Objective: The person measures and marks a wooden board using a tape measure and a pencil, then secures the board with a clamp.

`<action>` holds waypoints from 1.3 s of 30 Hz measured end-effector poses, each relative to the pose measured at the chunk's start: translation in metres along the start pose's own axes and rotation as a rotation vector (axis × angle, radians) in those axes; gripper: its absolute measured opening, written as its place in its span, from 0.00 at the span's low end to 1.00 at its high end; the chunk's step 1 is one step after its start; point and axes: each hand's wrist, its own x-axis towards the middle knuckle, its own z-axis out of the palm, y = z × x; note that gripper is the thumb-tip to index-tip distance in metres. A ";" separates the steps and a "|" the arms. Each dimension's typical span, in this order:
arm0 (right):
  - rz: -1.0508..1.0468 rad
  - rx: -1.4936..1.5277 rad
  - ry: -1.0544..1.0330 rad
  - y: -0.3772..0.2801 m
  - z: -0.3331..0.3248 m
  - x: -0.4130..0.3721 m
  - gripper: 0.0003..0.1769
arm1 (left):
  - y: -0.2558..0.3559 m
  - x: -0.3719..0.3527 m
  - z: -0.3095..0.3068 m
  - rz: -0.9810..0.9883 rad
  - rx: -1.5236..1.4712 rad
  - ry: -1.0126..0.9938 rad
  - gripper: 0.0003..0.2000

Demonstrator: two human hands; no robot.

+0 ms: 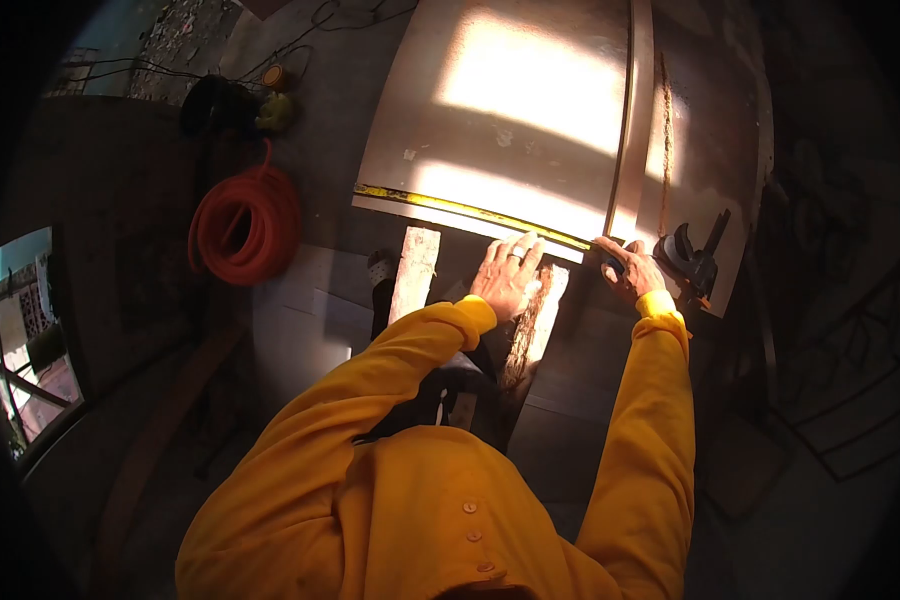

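A yellow tape measure blade [470, 212] runs along the near edge of a large flat board [400, 150]. My left hand [510, 275] lies at that edge, palm down, fingers stretched out with the tips by the blade and a ring on one finger. At the blade's right end, my right hand [632, 270] is closed around the dark tape measure case [610, 263], its index finger pointing along the edge. The case is mostly hidden by the fingers. Just right of this hand, a black tool [692, 258] rests on the board.
Two rough timber pieces [415, 268] [537, 325] jut toward me from under the board. A long straight strip [630, 120] crosses the board lengthwise. On the floor at left lies a coiled red hose [242, 225], with cables [150, 68] beyond it.
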 end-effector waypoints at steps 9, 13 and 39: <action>-0.039 0.232 0.022 0.019 -0.013 0.001 0.28 | 0.092 0.044 0.072 -0.089 0.194 -0.338 0.30; 0.063 0.241 0.009 0.020 -0.009 0.002 0.29 | 0.087 0.041 0.085 -0.068 0.236 -0.266 0.31; -1.030 0.616 1.138 -0.098 -0.265 -0.215 0.08 | 0.103 0.042 0.083 -0.134 0.121 -0.289 0.32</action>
